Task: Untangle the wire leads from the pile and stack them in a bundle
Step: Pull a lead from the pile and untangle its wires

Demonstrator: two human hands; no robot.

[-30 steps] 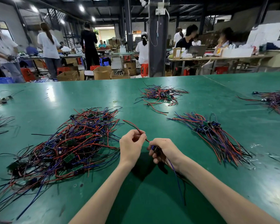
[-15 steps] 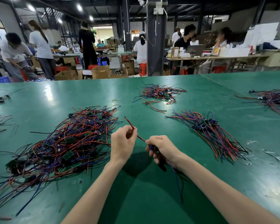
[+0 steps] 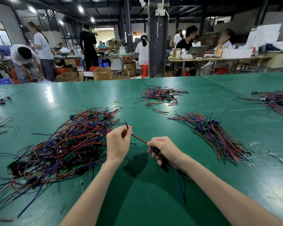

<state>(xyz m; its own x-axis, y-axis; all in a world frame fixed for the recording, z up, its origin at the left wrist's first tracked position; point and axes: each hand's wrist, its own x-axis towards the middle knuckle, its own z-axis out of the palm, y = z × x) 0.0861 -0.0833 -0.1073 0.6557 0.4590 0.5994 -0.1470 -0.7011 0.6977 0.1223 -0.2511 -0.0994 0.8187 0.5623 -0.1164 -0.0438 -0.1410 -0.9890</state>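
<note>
Left hand [image 3: 118, 141] pinched the red wire [image 3: 138, 138], right hand [image 3: 163, 149] gripped its blue end, and the lead was held between pile [image 3: 64, 144] and bundle [image 3: 216, 134]. Risk: the loose tails under the right wrist could snag or kink if swung across fast.

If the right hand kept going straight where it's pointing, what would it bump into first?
Most likely the left hand, pinching the same red wire. The right hand points leftward and away, toward it. Depth is unclear, so it might just miss.
</note>
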